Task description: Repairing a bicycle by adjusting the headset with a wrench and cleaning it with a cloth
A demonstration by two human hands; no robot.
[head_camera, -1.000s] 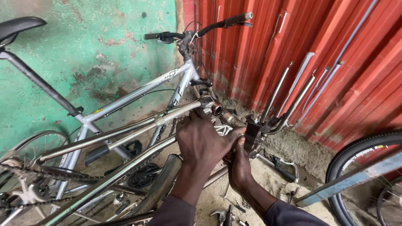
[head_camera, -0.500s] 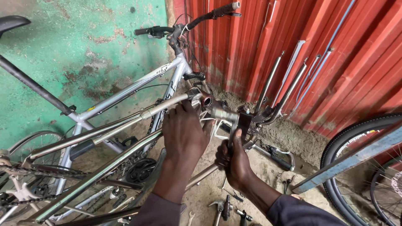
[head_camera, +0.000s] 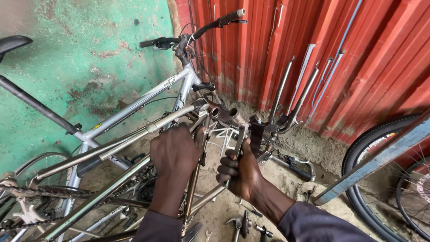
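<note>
Left hand (head_camera: pixel 174 154) wrapped tight around the bare metal bike frame (head_camera: pixel 134 134), fingers fully curled on a tube just below the head tube. Frame lies tilted across the lower left, its front end near the middle. Right hand (head_camera: pixel 239 172) clenched on a spanner (head_camera: pixel 239 141), handle upright, head up by the frame's front end; looks seated on a fitting there, though contact is hard to see. Silver bicycle (head_camera: pixel 179 85) leans on the green wall behind. Black tyre (head_camera: pixel 358 179) at right.

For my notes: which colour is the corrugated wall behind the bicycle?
Red corrugated wall, clearest in the head view.
</note>
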